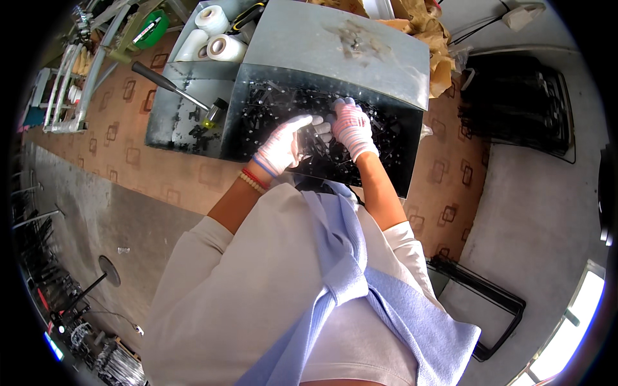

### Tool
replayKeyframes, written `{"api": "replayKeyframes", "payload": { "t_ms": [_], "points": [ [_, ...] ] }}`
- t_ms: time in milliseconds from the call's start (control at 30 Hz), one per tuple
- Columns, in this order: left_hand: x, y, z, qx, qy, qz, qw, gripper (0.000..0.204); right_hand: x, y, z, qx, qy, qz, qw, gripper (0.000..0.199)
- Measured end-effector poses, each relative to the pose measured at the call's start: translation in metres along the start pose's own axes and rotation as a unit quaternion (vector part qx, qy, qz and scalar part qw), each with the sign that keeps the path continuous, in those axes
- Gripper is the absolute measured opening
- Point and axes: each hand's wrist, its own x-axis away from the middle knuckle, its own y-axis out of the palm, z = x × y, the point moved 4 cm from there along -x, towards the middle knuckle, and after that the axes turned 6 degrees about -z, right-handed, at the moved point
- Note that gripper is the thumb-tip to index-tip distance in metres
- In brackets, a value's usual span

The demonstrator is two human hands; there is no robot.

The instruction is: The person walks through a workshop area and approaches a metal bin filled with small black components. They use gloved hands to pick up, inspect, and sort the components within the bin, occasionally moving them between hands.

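Observation:
Both my hands wear white gloves with greyish fingertips and are over a metal bin (421, 138) of small black parts (393, 122). My left hand (283, 145) is half cupped, its fingers stretched toward the right and apart; I make out nothing held in it. Just right of it, my right hand (353, 125) reaches down among the parts with its fingers bent and closed. Whatever those fingers hold is hidden. The two hands almost meet at the fingertips.
Left of the bin, a tray compartment (193, 147) holds a hammer (174, 87). White rolls (225, 48) stand behind it. A metal lid (290, 38) covers the bin's far part. Brown paper (434, 38) lies beyond. Black frames (515, 103) lean at right.

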Motion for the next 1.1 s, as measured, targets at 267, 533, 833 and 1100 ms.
{"api": "replayKeyframes", "payload": {
  "t_ms": [267, 533, 833, 1100],
  "points": [
    [-0.004, -0.006, 0.000, 0.024, 0.003, -0.004, 1.000, 0.028, 0.006, -0.007, 0.020, -0.129, -0.015, 0.035, 0.991, 0.018],
    [0.002, 0.006, 0.003, -0.021, 0.018, -0.020, 0.999, 0.032, 0.062, -0.017, 0.007, -0.397, -0.057, 0.133, 0.907, 0.012],
    [0.008, 0.012, 0.007, -0.103, 0.006, 0.025, 0.994, 0.028, 0.082, -0.013, -0.021, -0.263, -0.152, 0.209, 0.929, 0.013],
    [0.001, 0.003, 0.003, -0.051, 0.016, -0.016, 0.998, 0.026, 0.094, -0.016, -0.030, -0.246, -0.285, 0.210, 0.902, 0.012]
  ]
}}
